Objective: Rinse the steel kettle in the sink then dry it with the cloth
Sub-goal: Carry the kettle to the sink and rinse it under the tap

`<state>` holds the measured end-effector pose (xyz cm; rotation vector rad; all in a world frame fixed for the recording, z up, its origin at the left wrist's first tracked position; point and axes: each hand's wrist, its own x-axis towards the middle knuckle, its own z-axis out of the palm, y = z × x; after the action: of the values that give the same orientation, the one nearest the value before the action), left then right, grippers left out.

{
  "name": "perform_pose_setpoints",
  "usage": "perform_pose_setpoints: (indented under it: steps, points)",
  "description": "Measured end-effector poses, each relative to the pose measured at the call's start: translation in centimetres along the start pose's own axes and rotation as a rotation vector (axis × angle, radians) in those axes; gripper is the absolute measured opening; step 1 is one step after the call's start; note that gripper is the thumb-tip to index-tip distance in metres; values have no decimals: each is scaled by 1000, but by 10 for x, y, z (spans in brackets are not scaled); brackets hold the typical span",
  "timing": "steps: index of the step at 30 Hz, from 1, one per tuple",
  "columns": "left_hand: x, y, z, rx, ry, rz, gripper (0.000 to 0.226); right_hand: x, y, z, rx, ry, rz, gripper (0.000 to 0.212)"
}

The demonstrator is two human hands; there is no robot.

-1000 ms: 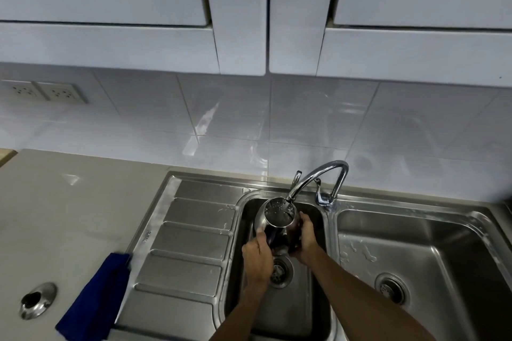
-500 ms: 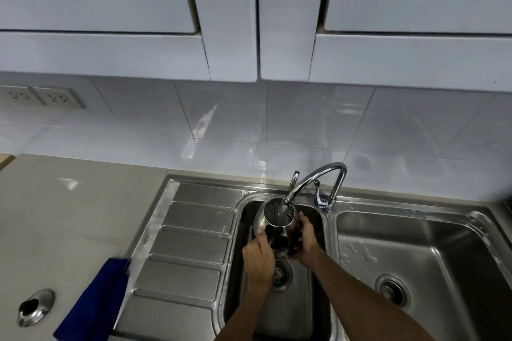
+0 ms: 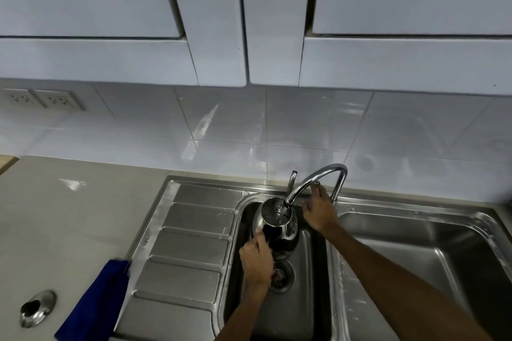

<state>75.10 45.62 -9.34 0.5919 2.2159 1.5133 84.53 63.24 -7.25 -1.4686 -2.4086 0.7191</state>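
Observation:
The steel kettle (image 3: 278,225) is held over the small left basin of the sink (image 3: 299,313), its open top right under the tap's spout (image 3: 307,184). Water stands in its mouth. My left hand (image 3: 256,259) grips the kettle's near side, low on the body. My right hand (image 3: 317,209) has left the kettle and reaches to the tap's base, fingertips touching the tap lever (image 3: 315,185). The blue cloth (image 3: 94,302) lies on the counter at the drainboard's left edge, well left of both hands.
A ribbed steel drainboard (image 3: 191,243) lies left of the basin and a larger basin (image 3: 432,257) to the right. A round steel fitting (image 3: 37,308) sits in the counter near the cloth. Wall sockets (image 3: 41,99) and white cupboards (image 3: 249,22) are above.
My right hand let go of the kettle and moved up and right to the tap lever. My left hand still holds the kettle under the spout.

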Motion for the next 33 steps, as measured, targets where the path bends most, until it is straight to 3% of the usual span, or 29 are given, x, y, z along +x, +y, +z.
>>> perform_pose_setpoints:
  steps: [3, 6, 12, 33]
  points:
    - [0, 2, 0, -31, -18, -14, 61, 21, 6, -8, -317, -20, -198, 80]
    - [0, 0, -2, -39, -2, -26, 61, 39, 10, -9, -430, -116, -189, 90]
    - [2, 2, 1, -65, -28, -19, 60, 52, 19, -5, -453, -221, -152, 77]
    - [0, 9, 4, 9, -24, 62, 61, 44, 29, -4, -496, -231, -150, 92]
